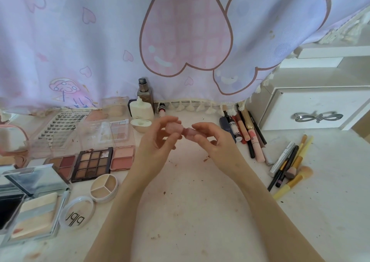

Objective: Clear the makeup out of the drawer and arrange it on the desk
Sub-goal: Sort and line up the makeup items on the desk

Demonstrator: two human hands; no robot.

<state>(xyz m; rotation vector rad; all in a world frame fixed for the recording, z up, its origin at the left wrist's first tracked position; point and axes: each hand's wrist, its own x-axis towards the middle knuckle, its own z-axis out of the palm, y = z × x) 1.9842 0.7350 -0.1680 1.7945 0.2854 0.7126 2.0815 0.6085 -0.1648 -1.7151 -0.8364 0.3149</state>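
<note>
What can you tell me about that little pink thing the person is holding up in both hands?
The small pink tube is a short, stubby cylinder, translucent rosy pink with a frosted, plastic look. A seam near its middle suggests two parts, perhaps cap and body; whether they are coming apart cannot be told. It lies roughly level, raised above the desk, in front of the curtain. The left hand pinches one end and the right hand the other; fingers hide both tips. Nothing else touches it.

I am at a dressing desk [190, 201] in a home bedroom; a pastel curtain [100, 41] with hearts hangs behind it; eyeshadow palettes [92, 164], brushes [294, 173] and lip pencils [246, 133] cover it; a white drawer chest [312, 109] stands at my right.
</note>
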